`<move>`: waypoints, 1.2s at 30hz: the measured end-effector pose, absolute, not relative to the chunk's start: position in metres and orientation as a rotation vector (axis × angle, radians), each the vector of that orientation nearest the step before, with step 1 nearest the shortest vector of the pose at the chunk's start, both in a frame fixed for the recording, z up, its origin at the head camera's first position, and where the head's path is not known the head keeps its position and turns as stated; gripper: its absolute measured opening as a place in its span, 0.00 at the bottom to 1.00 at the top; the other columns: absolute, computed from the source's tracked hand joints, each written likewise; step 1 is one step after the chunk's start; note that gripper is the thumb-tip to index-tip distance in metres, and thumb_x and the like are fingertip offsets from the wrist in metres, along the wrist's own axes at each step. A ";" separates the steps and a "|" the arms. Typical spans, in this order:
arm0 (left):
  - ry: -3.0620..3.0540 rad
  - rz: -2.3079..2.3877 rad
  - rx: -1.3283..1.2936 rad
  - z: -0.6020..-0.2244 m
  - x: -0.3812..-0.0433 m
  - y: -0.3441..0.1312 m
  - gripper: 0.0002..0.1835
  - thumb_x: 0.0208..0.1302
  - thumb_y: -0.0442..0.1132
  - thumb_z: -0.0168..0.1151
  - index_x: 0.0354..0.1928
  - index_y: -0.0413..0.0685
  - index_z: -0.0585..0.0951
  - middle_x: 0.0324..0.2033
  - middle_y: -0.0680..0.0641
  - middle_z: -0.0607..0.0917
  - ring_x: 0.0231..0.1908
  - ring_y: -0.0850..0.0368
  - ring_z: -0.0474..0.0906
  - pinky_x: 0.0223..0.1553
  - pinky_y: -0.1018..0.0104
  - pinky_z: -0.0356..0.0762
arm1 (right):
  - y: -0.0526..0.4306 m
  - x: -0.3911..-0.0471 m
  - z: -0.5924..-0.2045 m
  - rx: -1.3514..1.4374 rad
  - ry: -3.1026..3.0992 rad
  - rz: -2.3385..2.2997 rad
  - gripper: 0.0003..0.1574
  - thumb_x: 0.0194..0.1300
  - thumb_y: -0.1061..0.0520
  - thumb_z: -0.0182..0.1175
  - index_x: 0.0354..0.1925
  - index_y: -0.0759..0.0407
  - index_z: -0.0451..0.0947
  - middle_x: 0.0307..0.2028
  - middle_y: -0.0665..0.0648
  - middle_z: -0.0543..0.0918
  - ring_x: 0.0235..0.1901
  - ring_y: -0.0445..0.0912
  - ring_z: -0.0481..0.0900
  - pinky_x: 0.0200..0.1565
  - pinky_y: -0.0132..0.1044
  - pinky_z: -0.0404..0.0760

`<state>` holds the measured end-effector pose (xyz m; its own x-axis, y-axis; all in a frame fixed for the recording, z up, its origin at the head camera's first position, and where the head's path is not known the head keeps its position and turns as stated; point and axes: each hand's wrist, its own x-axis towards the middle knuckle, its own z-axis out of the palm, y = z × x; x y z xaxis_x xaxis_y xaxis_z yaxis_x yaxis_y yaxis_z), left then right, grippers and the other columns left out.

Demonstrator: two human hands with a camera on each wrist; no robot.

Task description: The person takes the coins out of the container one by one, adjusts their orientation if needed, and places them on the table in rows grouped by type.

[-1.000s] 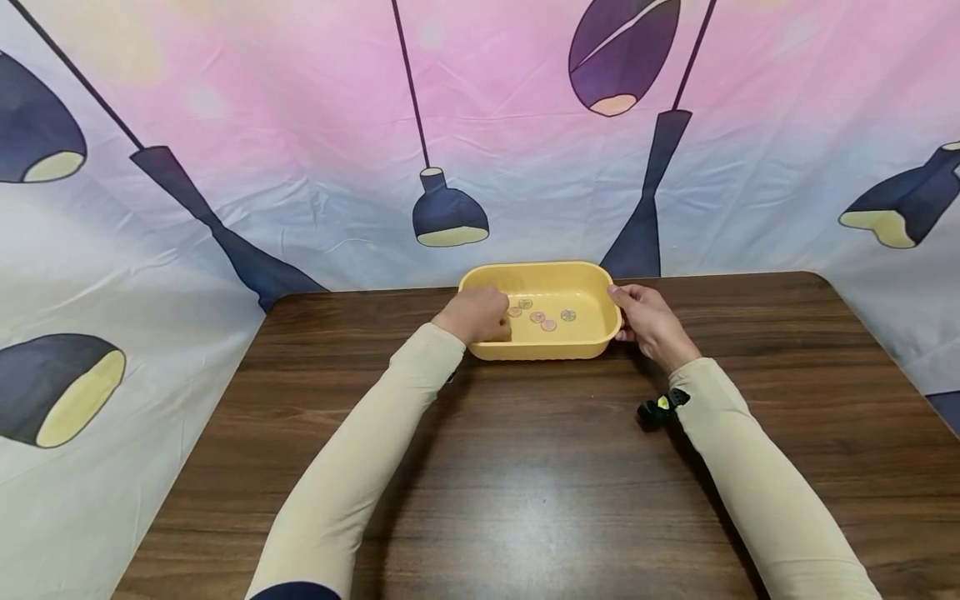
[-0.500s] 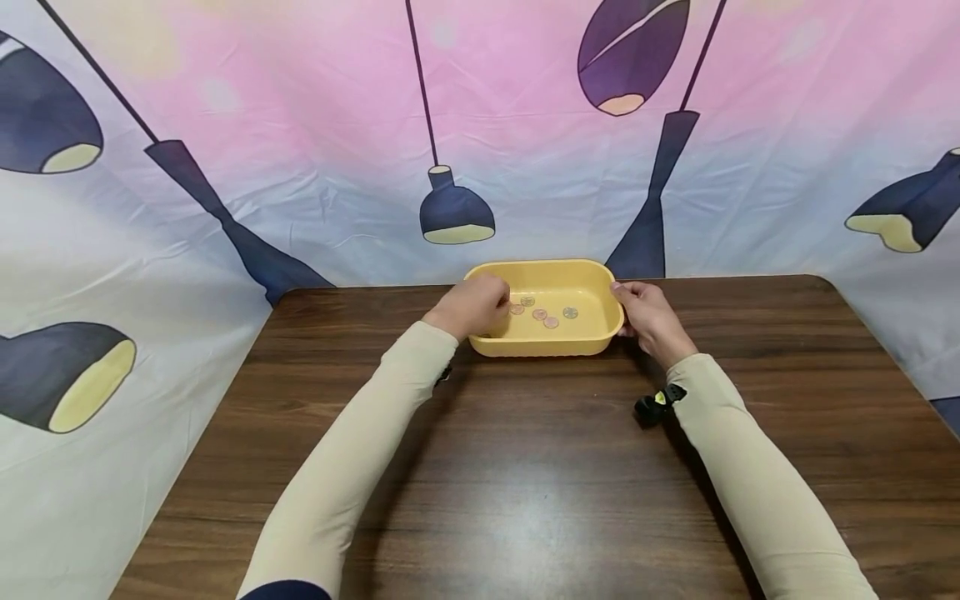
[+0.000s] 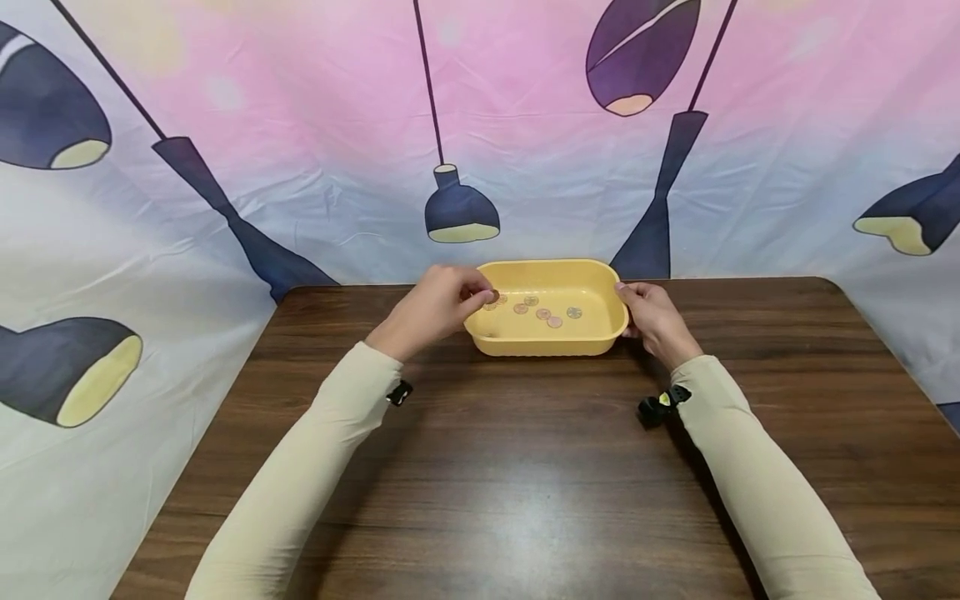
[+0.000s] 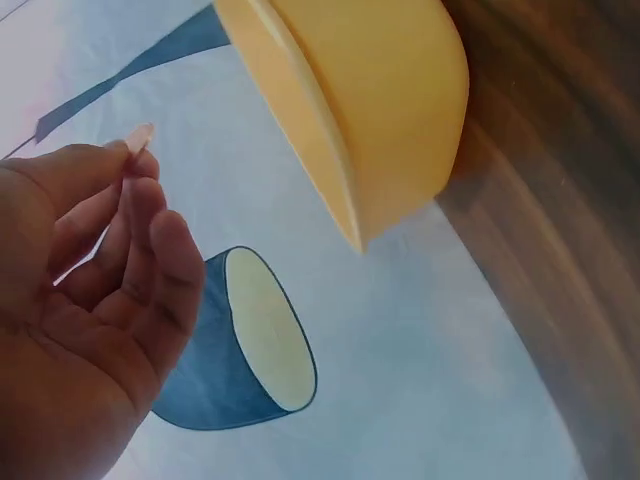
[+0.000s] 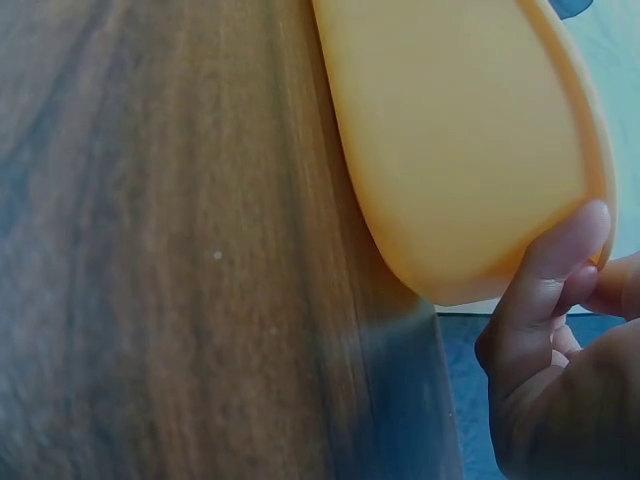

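Observation:
A yellow plastic basin [image 3: 546, 347] stands at the back of the table with several coins [image 3: 543, 314] lying flat on its floor. Some are coppery, others duller. Over the basin's left end, my left hand [image 3: 433, 310] pinches a copper-coloured coin [image 4: 141, 138] between thumb and fingertips. The left wrist view shows that coin held up on edge, apart from the basin's rim. At the opposite end, my right hand [image 3: 658, 323] grips the basin's right rim, thumb and fingers on either side of it, as the right wrist view [image 5: 565, 330] also shows.
The brown wooden table [image 3: 495, 467] extends in front of the basin. Just behind its back edge hangs a pink and blue cloth [image 3: 337, 167] printed with dark lamps. A black wrist camera [image 3: 654, 411] sits at the right wrist.
My left hand has lifted from inside the basin and moved left, now with a coin in its fingertips. More coins show at the basin's left end. The right hand keeps its hold.

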<state>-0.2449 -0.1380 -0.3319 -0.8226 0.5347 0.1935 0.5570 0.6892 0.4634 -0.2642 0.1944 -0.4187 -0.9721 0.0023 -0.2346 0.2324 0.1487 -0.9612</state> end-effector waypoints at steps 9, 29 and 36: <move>-2.967 -1.160 -0.725 -0.347 -0.216 -0.157 0.05 0.73 0.40 0.70 0.44 0.49 0.90 0.33 0.50 0.90 0.33 0.58 0.81 0.35 0.64 0.79 | 0.195 -0.264 -0.419 0.208 2.228 -1.914 0.34 0.87 0.46 0.46 0.70 0.75 0.64 0.30 0.51 0.79 0.18 0.36 0.75 0.23 0.26 0.78; -3.346 -0.848 -0.498 -0.409 -0.217 -0.145 0.09 0.69 0.33 0.67 0.29 0.52 0.87 0.25 0.54 0.85 0.24 0.59 0.75 0.27 0.67 0.73 | 0.197 -0.268 -0.422 0.252 2.210 -1.918 0.34 0.86 0.45 0.46 0.70 0.73 0.63 0.27 0.49 0.78 0.15 0.35 0.74 0.20 0.26 0.77; -3.411 -0.656 -0.417 -0.403 -0.216 -0.139 0.12 0.69 0.40 0.71 0.25 0.54 0.85 0.23 0.54 0.83 0.23 0.58 0.74 0.26 0.66 0.70 | 0.196 -0.266 -0.420 0.249 2.220 -1.917 0.34 0.86 0.45 0.46 0.69 0.73 0.64 0.28 0.50 0.78 0.15 0.35 0.73 0.19 0.26 0.76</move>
<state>-0.2161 -0.1389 -0.4028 -0.9096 0.2905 -0.2970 0.1597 0.9044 0.3957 -0.2662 0.1957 -0.4197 -0.9662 -0.0023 -0.2577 0.2546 0.1461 -0.9560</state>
